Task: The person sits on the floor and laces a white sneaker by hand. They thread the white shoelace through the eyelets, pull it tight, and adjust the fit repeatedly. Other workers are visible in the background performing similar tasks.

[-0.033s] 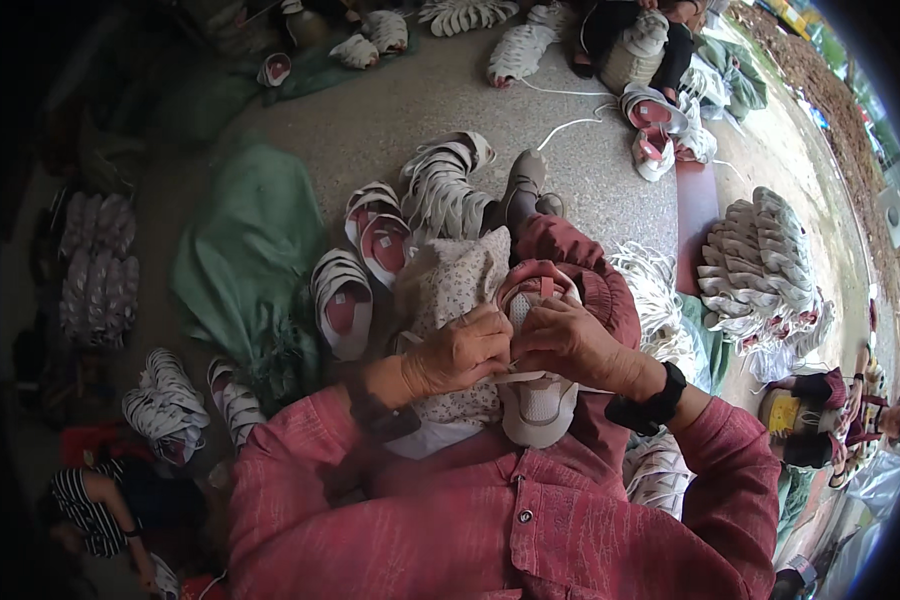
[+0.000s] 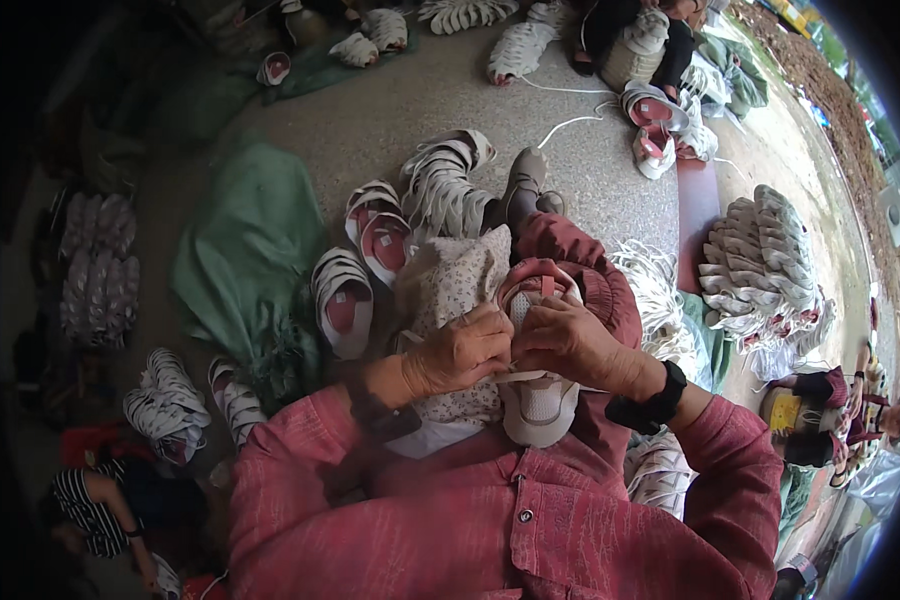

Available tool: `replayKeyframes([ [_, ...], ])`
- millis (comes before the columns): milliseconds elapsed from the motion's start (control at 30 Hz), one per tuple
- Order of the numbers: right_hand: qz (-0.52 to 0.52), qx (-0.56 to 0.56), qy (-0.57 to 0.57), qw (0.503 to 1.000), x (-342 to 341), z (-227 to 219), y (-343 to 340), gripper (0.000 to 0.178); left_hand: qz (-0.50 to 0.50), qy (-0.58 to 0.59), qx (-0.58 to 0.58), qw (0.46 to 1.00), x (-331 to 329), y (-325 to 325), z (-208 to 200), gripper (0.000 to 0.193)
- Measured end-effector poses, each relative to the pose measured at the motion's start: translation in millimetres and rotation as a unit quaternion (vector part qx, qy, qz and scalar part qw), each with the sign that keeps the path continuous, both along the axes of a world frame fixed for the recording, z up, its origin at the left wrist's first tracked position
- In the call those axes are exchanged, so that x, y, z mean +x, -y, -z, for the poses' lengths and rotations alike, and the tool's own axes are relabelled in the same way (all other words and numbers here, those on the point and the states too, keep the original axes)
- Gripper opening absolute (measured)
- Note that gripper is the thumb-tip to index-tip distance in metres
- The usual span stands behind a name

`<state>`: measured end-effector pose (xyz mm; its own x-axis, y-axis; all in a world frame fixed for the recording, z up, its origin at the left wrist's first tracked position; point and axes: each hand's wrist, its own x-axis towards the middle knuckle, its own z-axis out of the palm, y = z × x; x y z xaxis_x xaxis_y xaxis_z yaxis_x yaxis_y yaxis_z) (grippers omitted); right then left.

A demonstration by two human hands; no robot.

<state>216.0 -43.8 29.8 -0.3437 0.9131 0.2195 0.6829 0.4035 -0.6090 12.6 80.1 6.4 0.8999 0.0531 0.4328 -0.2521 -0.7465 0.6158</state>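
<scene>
A white and beige sneaker (image 2: 540, 412) with a pink lining lies on my lap, toe pointing toward me. My left hand (image 2: 467, 347) is closed in a pinch at the shoe's left side. Over the lacing area my right hand (image 2: 567, 342) is bent, fingertips pressed together. The two hands nearly meet above the shoe's middle. A pale shoelace (image 2: 515, 377) passes just below the fingers, and both pinches appear to be on it; the fingertips hide the eyelets. Under my left wrist lies a floral cloth (image 2: 450, 290) across my leg.
Nested white shoe uppers (image 2: 445, 190) stand on the floor ahead, with shoes (image 2: 342, 305) nearer left. A green sack (image 2: 250, 240) lies left. White laces (image 2: 650, 290) and a stack of shoes (image 2: 760, 260) are at right. Other people (image 2: 95, 505) sit around, one at far right (image 2: 830, 415).
</scene>
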Motion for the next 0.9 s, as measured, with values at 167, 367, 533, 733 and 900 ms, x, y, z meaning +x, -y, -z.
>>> replayKeyframes([
  [167, -0.028, 0.062, 0.089, 0.994, -12, 1, -6, 0.011, 0.002, -0.023, -0.020, 1.000, -1, -3, -2, 0.020],
  [367, -0.060, 0.054, 0.090, 0.993, -5, 2, -8, 0.011, 0.026, -0.069, -0.046, 0.996, 0, -7, -7, 0.022],
  [533, -0.030, 0.030, 0.001, 0.999, -6, 14, -4, 0.011, 0.043, -0.066, -0.027, 0.997, 6, -6, -17, 0.025],
  [733, 0.033, 0.034, -0.046, 0.998, -12, 15, 14, 0.010, 0.083, -0.108, -0.026, 0.990, 22, -7, -26, 0.035],
  [900, -0.016, 0.169, 0.099, 0.981, -2, 3, 22, 0.016, 0.053, -0.091, -0.024, 0.994, 27, 0, -18, 0.041],
])
